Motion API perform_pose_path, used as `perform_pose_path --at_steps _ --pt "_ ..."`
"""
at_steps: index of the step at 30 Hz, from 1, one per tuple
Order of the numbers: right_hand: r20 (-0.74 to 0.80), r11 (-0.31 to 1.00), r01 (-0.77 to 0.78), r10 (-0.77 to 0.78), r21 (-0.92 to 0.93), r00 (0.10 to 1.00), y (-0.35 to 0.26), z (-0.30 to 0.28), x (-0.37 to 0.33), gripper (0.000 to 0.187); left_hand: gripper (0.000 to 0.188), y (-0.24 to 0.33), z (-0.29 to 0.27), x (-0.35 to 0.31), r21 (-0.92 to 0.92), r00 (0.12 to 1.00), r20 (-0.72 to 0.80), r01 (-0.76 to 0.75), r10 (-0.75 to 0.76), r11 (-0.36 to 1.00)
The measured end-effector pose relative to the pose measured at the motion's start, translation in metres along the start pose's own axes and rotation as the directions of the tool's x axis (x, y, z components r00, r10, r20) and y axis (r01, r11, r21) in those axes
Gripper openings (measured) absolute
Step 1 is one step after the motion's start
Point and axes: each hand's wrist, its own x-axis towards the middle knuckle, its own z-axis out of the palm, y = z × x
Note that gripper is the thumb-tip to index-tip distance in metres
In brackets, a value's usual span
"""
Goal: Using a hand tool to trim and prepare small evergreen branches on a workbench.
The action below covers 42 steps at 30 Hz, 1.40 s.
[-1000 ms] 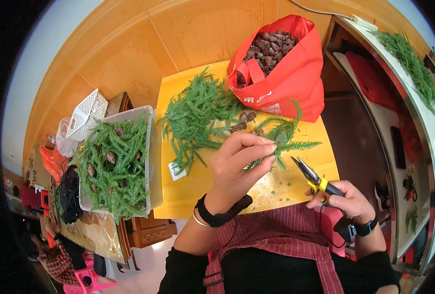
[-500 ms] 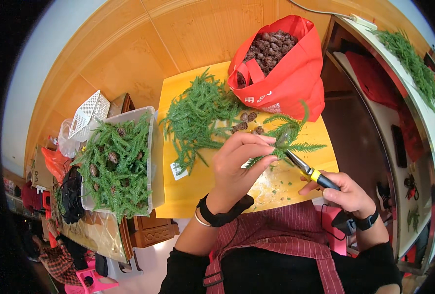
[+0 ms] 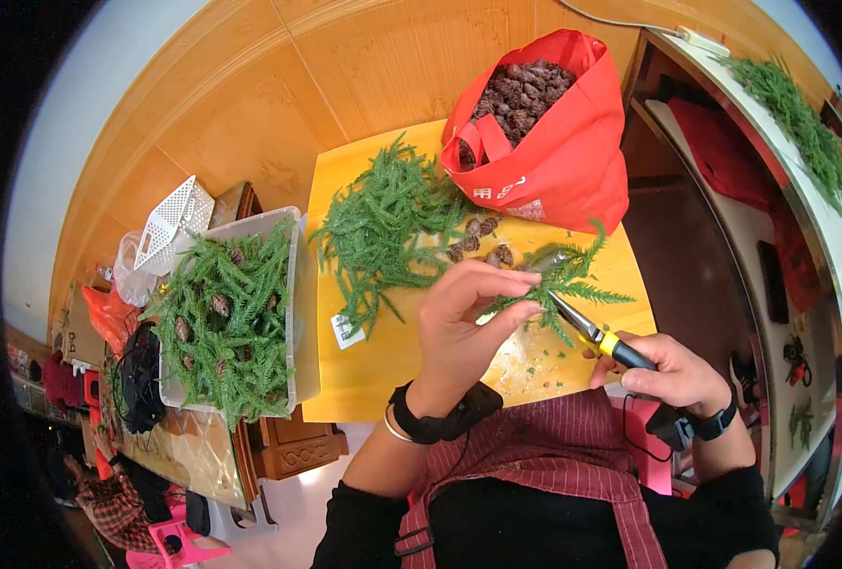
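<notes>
Left hand (image 3: 466,327) pinching sprig (image 3: 565,283), now lower, right hand (image 3: 672,372) gripping pliers (image 3: 599,337), perhaps touching it

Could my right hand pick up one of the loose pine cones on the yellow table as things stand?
Probably not straight away: the right hand is closed around the pliers, and the left hand, pinching the green sprig, seems to lie across the direct way to the loose pine cones.

This looks like a craft workroom: over the yellow table (image 3: 359,384) are pliers (image 3: 610,343), on it heaped evergreen sprigs (image 3: 383,213) and a red tote bag (image 3: 573,166) of pinecones (image 3: 527,90). Left of the table, a plastic bin (image 3: 304,332) brims with more greenery (image 3: 250,356); farther left, a person (image 3: 122,512) sits. Right of it, branches (image 3: 789,114) top a shelf unit (image 3: 840,284).
</notes>
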Motion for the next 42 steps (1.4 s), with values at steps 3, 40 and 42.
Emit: perform_pose_path --at_steps 3,40,42 --pt "0.013 0.998 0.054 -0.054 -0.035 0.998 -0.004 0.000 -0.001 0.033 0.020 -0.002 0.002 0.000 -0.026 1.000 -0.006 -0.025 0.024 0.999" --pt "0.016 0.993 -0.055 0.057 -0.107 0.998 -0.007 -0.002 -0.007 0.015 0.013 0.005 -0.001 -0.005 0.066 0.997 0.033 0.067 -0.069 0.996" --pt "-0.005 0.989 -0.027 0.026 -0.144 1.000 -0.003 0.000 -0.006 0.016 0.013 0.005 0.000 -0.005 0.020 0.993 0.025 0.118 -0.118 0.993"
